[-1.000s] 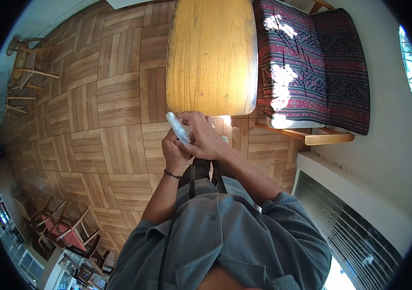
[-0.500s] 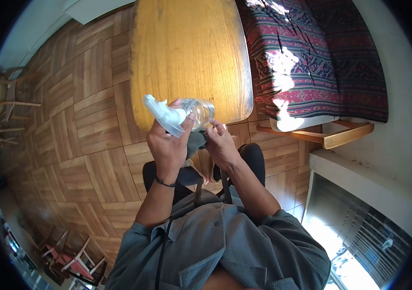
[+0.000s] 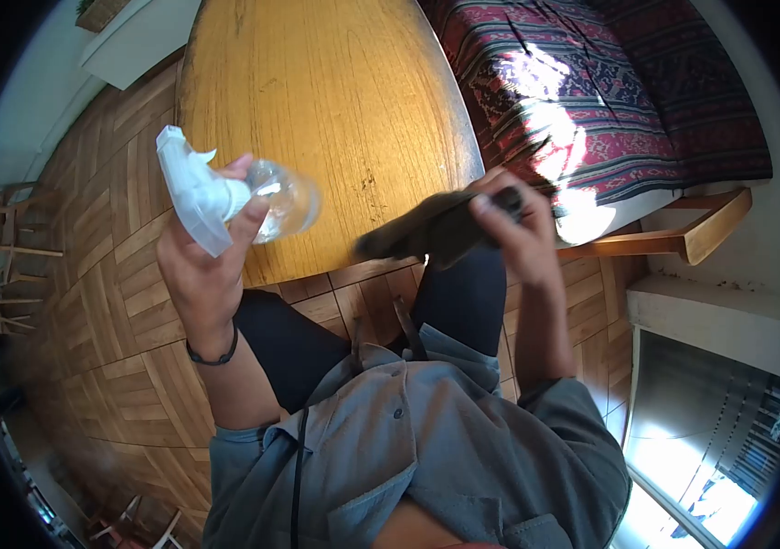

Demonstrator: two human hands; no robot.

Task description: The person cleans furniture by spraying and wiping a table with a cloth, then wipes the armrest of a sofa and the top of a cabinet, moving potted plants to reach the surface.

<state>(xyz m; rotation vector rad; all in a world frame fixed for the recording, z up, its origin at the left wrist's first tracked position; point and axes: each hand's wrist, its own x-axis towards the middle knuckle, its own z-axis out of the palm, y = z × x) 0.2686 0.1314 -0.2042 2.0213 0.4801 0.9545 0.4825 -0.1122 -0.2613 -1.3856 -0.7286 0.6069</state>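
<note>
My left hand (image 3: 216,238) grips a clear spray bottle (image 3: 285,201) with a white trigger head, around its neck. The bottle is tilted on its side, its base pointing right, over the near left part of the wooden table (image 3: 335,101). In my right hand (image 3: 523,229) is a dark grey-green cloth (image 3: 436,229), clutched at one end. The cloth stretches out to the left, blurred by motion, above the table's near edge. A gap separates the cloth from the bottle.
A bench covered with a striped red and dark woven cloth (image 3: 591,110) stands right of the table, with a wooden armrest (image 3: 683,233). Wooden chairs (image 3: 20,242) are at the far left on the parquet floor (image 3: 125,366). A bright window (image 3: 701,439) lies at lower right.
My hands have moved apart: the left went left and slightly up with the spray bottle, the right went right with the cloth, which now hangs out stretched. The view has shifted nearer the table.
</note>
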